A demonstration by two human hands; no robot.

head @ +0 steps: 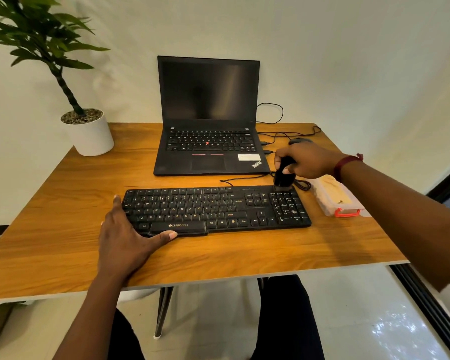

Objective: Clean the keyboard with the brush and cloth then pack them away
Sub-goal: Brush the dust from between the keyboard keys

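1. Step in hand: brushing. The right hand (307,162) grips the black brush (283,176) upright, fingers and thumb curled round its body. The bristle end rests on the far right corner of the keyboard (218,209), just above the number pad.
2. The left hand (122,235) lies flat at the keyboard's left end. Its fingers are straight along the left edge and its thumb is spread apart along the front edge below the space bar. It holds nothing and appears to steady the board.
3. The keyboard lies across the middle of the wooden table (63,203), just in front of the open laptop (208,113).
4. A clear plastic case (340,197) with a red latch lies just right of the keyboard. Something pale yellow shows inside, but it cannot be told whether that is the cloth. No cloth shows elsewhere.
5. Judgement: the task looks to be at an early stage, with the wiping and the packing away not yet done.
6. The next move probably calls for drawing the bristles along the key rows from that corner. Light pressure should let them reach between the keys while the left hand keeps the board from sliding.
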